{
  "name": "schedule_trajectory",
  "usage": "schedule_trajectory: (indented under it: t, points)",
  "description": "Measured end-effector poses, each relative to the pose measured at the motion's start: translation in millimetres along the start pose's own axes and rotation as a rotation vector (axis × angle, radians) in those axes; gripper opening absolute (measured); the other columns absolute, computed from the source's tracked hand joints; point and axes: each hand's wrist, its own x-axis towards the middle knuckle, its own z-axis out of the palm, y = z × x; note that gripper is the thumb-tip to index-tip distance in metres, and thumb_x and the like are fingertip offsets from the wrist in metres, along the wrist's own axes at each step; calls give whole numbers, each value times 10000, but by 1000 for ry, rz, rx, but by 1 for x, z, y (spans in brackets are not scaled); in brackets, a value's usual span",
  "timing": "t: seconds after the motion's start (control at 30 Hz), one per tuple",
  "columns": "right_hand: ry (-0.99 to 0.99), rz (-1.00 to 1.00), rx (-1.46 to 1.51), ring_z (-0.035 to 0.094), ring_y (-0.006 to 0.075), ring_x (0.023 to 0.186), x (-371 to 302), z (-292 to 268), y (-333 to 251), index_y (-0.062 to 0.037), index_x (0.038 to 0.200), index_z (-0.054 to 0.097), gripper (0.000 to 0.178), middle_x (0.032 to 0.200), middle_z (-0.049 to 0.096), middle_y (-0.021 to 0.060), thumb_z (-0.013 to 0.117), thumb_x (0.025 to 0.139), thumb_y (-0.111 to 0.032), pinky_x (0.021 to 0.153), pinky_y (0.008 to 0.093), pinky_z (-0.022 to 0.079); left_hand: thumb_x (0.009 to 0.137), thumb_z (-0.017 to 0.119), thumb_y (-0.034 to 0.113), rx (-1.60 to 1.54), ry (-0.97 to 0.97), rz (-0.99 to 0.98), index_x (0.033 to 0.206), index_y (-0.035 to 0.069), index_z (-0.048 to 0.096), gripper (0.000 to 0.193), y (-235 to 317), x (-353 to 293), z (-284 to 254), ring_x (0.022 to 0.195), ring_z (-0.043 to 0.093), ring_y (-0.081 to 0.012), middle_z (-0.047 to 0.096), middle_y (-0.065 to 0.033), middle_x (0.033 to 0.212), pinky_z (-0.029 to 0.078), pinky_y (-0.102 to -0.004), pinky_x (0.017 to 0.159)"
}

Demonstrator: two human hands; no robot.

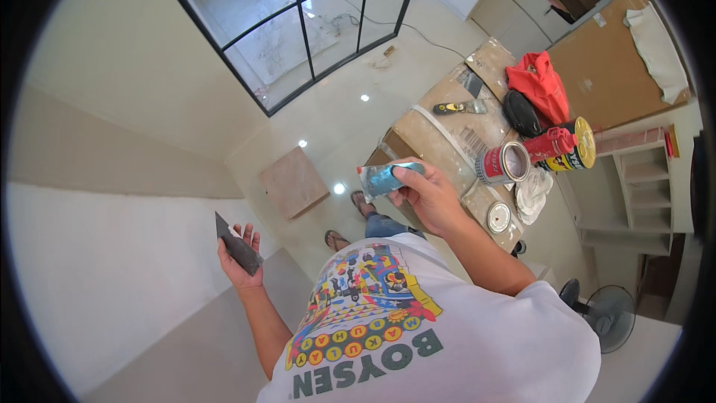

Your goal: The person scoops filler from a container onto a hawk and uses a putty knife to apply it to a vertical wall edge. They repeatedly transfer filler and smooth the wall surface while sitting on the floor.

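My left hand is at the lower left, beside the pale wall. Across its palm lies a flat dark grey piece with a pointed tip, which looks like folded sandpaper; the fingers curl behind it. Near the middle, my right hand pinches a flat blue-teal piece with a whitish, smeared end and a speck of red; its exact kind is unclear. The thumb presses on top of it. Below the right hand, partly hidden by it, is a cardboard-covered work surface.
On the cardboard are a putty knife, an open paint can, a red bottle, a yellow-and-black can, a round lid and a red bag. A tile-like square board lies on the floor. A fan stands at right.
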Motion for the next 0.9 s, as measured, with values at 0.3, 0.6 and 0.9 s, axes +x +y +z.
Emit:
schedule_trajectory:
  t: [0.3,0.6,0.9]
  points:
    - [76,-57,81,654,122,750,162,15,-5,-36,1157,719,261,915,715,47,735,1031,-265,691,278,542,1073,591,463,76,-118,2,1358,164,611,414,23,120,55,1239,659,-305,688,-45,1296,525,-476,990]
    - [71,-55,361,624,122,780,372,-1,-64,-48,1148,702,258,940,679,36,707,1043,-283,679,295,510,1100,549,460,221,-67,71,1330,168,655,386,46,250,170,1248,654,-277,699,-15,1318,525,-447,1004]
    - [112,-36,337,613,122,775,471,-21,-99,-27,1188,691,280,947,657,36,688,1052,-272,673,294,504,1095,575,442,322,-147,12,1344,182,627,364,48,342,265,1249,633,-276,660,-29,1354,503,-430,1020]
